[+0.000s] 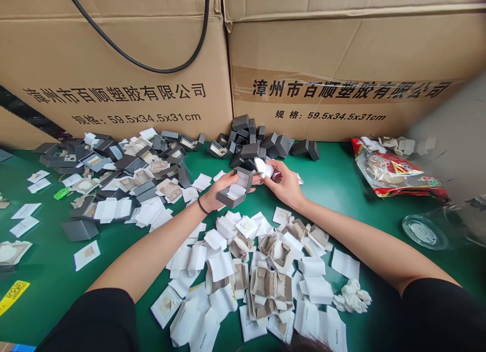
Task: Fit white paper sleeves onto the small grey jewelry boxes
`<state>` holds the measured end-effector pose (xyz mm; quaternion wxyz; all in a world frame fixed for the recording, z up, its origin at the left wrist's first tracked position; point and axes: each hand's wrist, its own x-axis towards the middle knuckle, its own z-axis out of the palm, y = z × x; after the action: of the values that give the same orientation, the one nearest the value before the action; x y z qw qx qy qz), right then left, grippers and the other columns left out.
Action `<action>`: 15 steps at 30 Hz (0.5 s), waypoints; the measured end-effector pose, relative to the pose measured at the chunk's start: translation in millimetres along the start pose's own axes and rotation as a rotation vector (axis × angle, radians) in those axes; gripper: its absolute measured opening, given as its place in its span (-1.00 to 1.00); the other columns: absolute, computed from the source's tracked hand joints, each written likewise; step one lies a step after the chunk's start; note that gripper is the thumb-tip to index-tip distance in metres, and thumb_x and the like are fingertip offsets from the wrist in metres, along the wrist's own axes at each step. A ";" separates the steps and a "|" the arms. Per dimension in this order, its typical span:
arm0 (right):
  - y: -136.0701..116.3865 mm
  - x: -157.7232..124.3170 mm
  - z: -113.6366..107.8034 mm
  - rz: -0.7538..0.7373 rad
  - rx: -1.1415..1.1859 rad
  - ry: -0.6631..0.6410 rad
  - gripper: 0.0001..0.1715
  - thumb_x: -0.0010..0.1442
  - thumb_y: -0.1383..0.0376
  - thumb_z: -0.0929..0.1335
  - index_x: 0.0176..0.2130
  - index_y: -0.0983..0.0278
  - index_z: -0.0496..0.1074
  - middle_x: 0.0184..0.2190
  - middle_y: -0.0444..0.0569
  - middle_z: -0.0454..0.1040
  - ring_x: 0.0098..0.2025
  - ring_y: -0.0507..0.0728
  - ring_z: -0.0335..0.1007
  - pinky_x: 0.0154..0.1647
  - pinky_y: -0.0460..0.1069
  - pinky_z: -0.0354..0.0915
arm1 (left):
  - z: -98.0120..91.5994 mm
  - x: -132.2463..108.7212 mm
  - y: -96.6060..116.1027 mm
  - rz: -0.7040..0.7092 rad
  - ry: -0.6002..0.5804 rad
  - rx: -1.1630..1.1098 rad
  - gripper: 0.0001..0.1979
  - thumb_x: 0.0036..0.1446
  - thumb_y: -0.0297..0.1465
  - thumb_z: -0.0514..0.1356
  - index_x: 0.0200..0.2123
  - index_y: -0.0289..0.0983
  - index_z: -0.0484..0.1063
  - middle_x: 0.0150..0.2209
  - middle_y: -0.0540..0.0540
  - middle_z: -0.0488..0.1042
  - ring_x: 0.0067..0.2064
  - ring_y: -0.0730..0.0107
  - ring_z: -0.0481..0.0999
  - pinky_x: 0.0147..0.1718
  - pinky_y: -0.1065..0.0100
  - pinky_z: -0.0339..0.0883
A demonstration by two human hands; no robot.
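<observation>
In the middle of the head view, my left hand (217, 192) grips a small dark grey jewelry box (236, 192) with its lid raised. White lining with some print shows inside the box. My right hand (285, 186), just to the right, pinches a folded white insert (263, 167) between thumb and fingers. Below both hands spreads a heap of white paper cards and grey-beige box inserts (271, 283). Behind the hands sits a pile of dark grey boxes (248, 152).
To the left, many opened grey boxes (131, 163) lie mixed with papers. Large cardboard cartons (114, 68) line the back. On the right are a red snack bag (398, 169), a clear plastic cup (425, 231) and a crumpled tissue (353, 296). A black cable (167, 70) hangs above.
</observation>
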<state>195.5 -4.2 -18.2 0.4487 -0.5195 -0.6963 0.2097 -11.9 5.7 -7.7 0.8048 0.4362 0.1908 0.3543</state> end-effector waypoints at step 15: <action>5.3 4.6 3.5 -0.019 0.389 -0.031 -0.43 0.10 0.07 0.35 0.08 0.14 0.23 0.00 0.05 0.29 0.02 0.17 0.32 0.03 0.10 0.34 | 10.0 3.5 0.8 0.115 0.370 -0.005 -0.52 0.14 -0.07 0.07 0.03 -0.23 0.30 -0.11 -0.17 0.50 -0.06 0.19 0.49 -0.17 0.16 0.44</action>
<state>195.1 2.6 -22.1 0.5320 -0.4131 -0.6543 0.3438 -3.7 2.9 -1.6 0.7357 0.3717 0.3093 0.4743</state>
